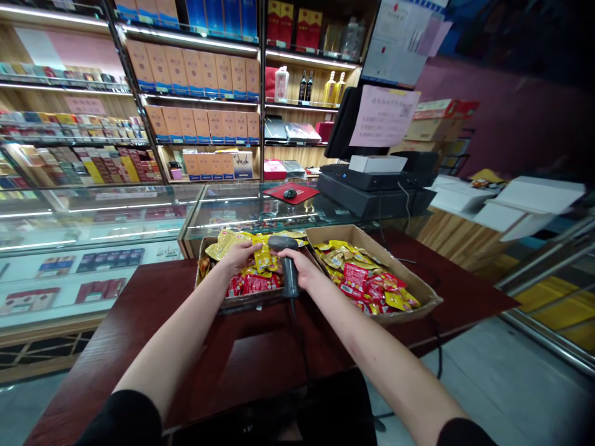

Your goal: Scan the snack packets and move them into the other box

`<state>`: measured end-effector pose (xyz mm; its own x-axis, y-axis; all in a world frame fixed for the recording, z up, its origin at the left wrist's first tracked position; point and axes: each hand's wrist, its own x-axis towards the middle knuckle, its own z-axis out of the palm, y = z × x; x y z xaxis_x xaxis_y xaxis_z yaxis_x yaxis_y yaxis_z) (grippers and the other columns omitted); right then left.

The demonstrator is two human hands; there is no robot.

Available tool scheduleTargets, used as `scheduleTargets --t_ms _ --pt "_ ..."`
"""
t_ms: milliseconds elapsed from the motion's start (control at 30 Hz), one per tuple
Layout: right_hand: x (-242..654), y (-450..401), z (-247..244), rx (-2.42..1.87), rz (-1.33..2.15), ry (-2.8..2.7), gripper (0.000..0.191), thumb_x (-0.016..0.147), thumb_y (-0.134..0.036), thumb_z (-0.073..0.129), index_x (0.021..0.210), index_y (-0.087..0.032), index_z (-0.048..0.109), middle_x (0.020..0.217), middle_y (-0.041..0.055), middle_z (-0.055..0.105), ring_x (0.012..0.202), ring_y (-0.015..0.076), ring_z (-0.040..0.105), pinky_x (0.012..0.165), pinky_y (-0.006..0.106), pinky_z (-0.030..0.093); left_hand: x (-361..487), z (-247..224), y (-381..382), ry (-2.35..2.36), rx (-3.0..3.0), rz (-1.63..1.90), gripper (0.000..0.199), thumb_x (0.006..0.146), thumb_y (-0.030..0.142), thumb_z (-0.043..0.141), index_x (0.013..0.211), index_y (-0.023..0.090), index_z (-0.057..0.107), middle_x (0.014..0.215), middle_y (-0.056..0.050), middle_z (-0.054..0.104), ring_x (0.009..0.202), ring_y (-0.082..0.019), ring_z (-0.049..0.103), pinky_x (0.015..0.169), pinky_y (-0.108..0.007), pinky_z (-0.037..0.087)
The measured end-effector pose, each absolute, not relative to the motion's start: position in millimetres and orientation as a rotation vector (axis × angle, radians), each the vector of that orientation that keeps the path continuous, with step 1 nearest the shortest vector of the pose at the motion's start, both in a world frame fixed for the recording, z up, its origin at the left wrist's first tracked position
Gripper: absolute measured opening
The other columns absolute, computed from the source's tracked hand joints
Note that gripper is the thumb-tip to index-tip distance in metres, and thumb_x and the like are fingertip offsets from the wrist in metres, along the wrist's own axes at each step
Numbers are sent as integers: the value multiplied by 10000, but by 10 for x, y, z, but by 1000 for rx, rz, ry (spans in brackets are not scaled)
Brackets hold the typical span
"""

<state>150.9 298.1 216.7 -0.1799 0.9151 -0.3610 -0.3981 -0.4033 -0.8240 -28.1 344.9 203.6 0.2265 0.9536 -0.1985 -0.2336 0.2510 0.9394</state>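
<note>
A person's left hand [238,257] lay over a yellow snack packet [266,260] in a cardboard box [246,301], its grip unclear, while the right hand [302,269] clamped a corded barcode scanner [289,266], head tipped toward the packet. A second box [353,238] of red and yellow packets [367,285] sat just right, within easy reach on a dark red counter [139,316]; the cord [294,306] dropped past the first box's near edge.
</note>
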Motion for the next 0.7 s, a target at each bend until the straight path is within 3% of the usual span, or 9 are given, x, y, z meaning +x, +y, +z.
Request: scheduleTargets --t_ms 167,367,500,600,700 --pt "1553 2891 2188 -942 1683 -733 194 703 -160 568 873 -176 661 678 2 659 557 102 571 584 200 511 -372 2072 3392 898 902 857 289 604 181 813 851 127 674 845 -83 700 713 -160 673 620 -254 564" --pt "1561 2777 2250 -827 1651 -824 230 690 -183 551 896 -201 653 827 36 705 813 175 653 686 260 549 -420 2068 3403 863 905 883 285 579 165 826 807 122 660 801 -59 689 663 -141 665 617 -248 575" --pt "1579 2716 2281 -888 1553 -824 227 652 -174 611 874 -192 656 920 34 702 914 176 643 752 263 545 -409 2067 3415 888 907 937 274 557 154 833 741 127 631 703 -19 654 602 -105 631 556 -205 545" --pt "1554 2572 2344 -974 1409 -860 242 623 -173 666 865 -176 663 922 31 696 928 168 637 779 243 533 -392 2073 3414 918 916 965 273 541 159 836 680 128 603 619 19 600 524 -67 574 493 -171 497" --pt "1478 2336 2404 -1038 1380 -945 257 639 -216 691 889 -177 651 931 36 682 870 178 652 709 263 555 -376 2088 3404 949 931 963 276 534 171 838 681 122 610 624 16 593 524 -66 568 495 -178 489"
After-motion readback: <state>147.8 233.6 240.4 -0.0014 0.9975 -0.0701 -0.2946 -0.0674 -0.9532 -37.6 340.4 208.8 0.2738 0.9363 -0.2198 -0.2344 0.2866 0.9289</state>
